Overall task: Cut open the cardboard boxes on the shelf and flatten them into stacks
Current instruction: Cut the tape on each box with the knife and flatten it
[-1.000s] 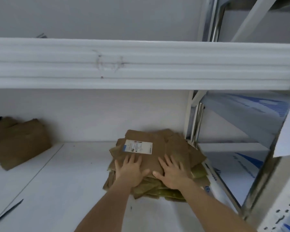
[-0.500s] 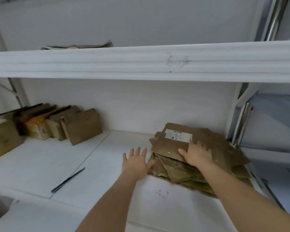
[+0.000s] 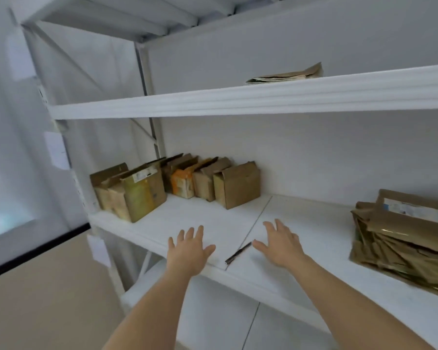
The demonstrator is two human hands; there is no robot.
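On a white shelf [image 3: 301, 223], a row of uncut cardboard boxes [image 3: 177, 185] waits at left while a flattened stack [image 3: 402, 236] lies at right. Left hand [image 3: 189, 251] and right hand [image 3: 281, 246], fingers spread and empty, hover either side of the knife [image 3: 238, 252].

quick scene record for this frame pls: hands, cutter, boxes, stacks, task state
left hand: open, fingers spread, over the front of the middle shelf, holding nothing
right hand: open, fingers spread, holding nothing
cutter: thin dark blade tool lying on the shelf between the hands, near the front edge, ungripped
uncut boxes: row standing at the shelf's left rear, still box-shaped
flattened stack: at right on the same shelf, labelled sheet on top
upper stack: flat cardboard on the shelf above
task state: boxes left to cut
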